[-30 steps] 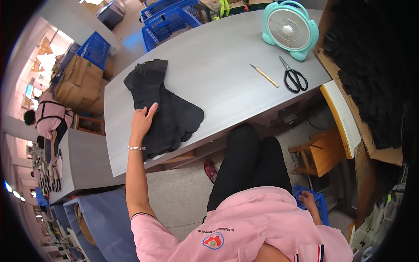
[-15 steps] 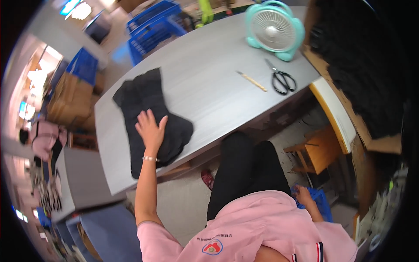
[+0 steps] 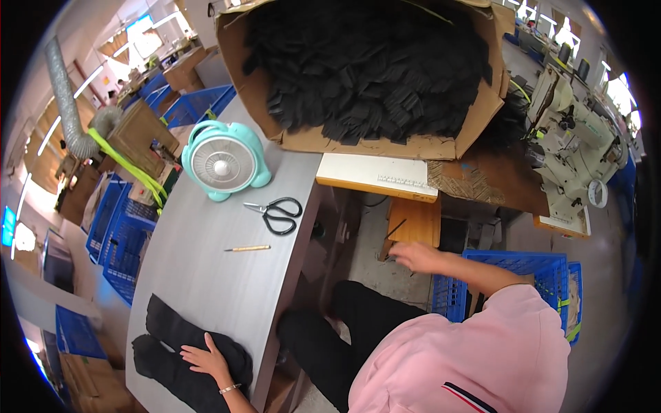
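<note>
My left hand [image 3: 207, 361] lies flat with its fingers spread on a stack of black fabric pieces [image 3: 170, 375] at the near left of the grey table. My right hand [image 3: 418, 257] is in the air beside the wooden stool [image 3: 415, 219], fingers loosely bent and apart, with nothing visible in it. Farther up the table lie a pencil-like stick [image 3: 248, 248] and black-handled scissors [image 3: 280, 216], both apart from my hands.
A turquoise fan [image 3: 222, 167] stands at the table's far end. Beyond it is a cardboard box [image 3: 385, 146] heaped with black fabric pieces [image 3: 372, 69]. Blue crates [image 3: 506, 258] sit by my right arm, and sewing machines [image 3: 575, 138] stand at the far right.
My view has swung right, bringing the full box and sewing machines into sight. My right hand has come forward from beside the blue crate. My left hand stays on the black fabric.
</note>
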A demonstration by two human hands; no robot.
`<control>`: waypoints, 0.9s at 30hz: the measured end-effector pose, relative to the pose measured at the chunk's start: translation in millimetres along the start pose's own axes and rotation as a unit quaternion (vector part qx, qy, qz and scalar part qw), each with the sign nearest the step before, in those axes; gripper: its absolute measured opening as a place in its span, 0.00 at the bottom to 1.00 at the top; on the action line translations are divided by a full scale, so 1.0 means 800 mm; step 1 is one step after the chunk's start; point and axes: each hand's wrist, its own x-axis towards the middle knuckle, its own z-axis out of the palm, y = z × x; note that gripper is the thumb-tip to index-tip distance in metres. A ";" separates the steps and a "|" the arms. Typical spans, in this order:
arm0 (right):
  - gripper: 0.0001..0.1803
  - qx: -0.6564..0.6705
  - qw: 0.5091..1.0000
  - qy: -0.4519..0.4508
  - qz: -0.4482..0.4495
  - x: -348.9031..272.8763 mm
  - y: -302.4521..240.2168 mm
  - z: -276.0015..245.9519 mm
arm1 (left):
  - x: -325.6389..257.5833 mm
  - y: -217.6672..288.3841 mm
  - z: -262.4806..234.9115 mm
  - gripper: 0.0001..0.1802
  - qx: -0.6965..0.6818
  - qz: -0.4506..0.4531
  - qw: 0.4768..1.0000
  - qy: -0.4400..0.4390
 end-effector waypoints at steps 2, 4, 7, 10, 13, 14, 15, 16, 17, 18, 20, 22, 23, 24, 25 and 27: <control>0.12 -0.063 0.988 0.131 -0.044 0.027 0.012 -0.045 | -0.012 0.008 -0.004 0.49 0.004 0.033 0.999 0.006; 0.12 -0.073 0.972 0.218 -0.055 0.055 0.025 -0.098 | -0.024 0.016 -0.003 0.46 0.024 0.083 0.996 -0.010; 0.12 -0.087 0.938 0.334 -0.034 0.099 0.033 -0.178 | -0.039 0.022 0.001 0.44 0.011 0.107 0.993 -0.055; 0.09 -0.103 0.896 0.430 -0.048 0.142 0.033 -0.260 | -0.043 0.026 0.004 0.43 0.022 0.104 0.994 -0.021; 0.07 -0.146 0.837 0.520 -0.086 0.183 0.026 -0.331 | -0.045 0.027 0.004 0.42 0.022 0.096 0.995 -0.011; 0.06 -0.174 0.818 0.538 -0.105 0.194 0.024 -0.352 | -0.046 0.027 0.003 0.42 0.010 0.105 0.994 0.000; 0.06 -0.215 0.801 0.549 -0.102 0.209 0.023 -0.373 | -0.047 0.028 0.002 0.42 0.021 0.091 0.996 -0.008; 0.07 -0.239 0.784 0.562 -0.109 0.223 0.022 -0.393 | -0.049 0.029 0.001 0.42 0.015 0.093 0.996 -0.006; 0.09 -0.243 0.798 0.546 -0.078 0.238 0.022 -0.416 | -0.051 0.030 -0.001 0.42 -0.003 0.103 0.995 0.008; 0.10 -0.294 0.764 0.566 -0.097 0.254 0.024 -0.436 | -0.053 0.033 -0.004 0.42 0.007 0.087 0.996 -0.002; 0.13 -0.366 0.736 0.566 -0.060 0.290 0.037 -0.471 | -0.057 0.038 -0.011 0.42 -0.007 0.099 0.995 0.004; 0.19 -0.391 0.747 0.536 -0.036 0.328 0.065 -0.503 | -0.061 0.043 -0.018 0.40 -0.024 0.130 0.989 0.059; 0.22 -0.387 0.758 0.523 -0.055 0.347 0.083 -0.516 | -0.062 0.044 -0.022 0.39 -0.039 0.138 0.987 0.078; 0.25 -0.488 0.757 0.434 -0.022 0.366 0.103 -0.533 | -0.064 0.044 -0.025 0.38 -0.052 0.159 0.981 0.099; 0.26 -0.335 0.839 0.425 0.050 0.384 0.123 -0.541 | -0.065 0.041 -0.028 0.37 -0.065 0.164 0.977 0.119; 0.25 -0.348 0.876 0.326 0.077 0.417 0.157 -0.568 | -0.068 0.040 -0.029 0.34 -0.067 0.177 0.967 0.168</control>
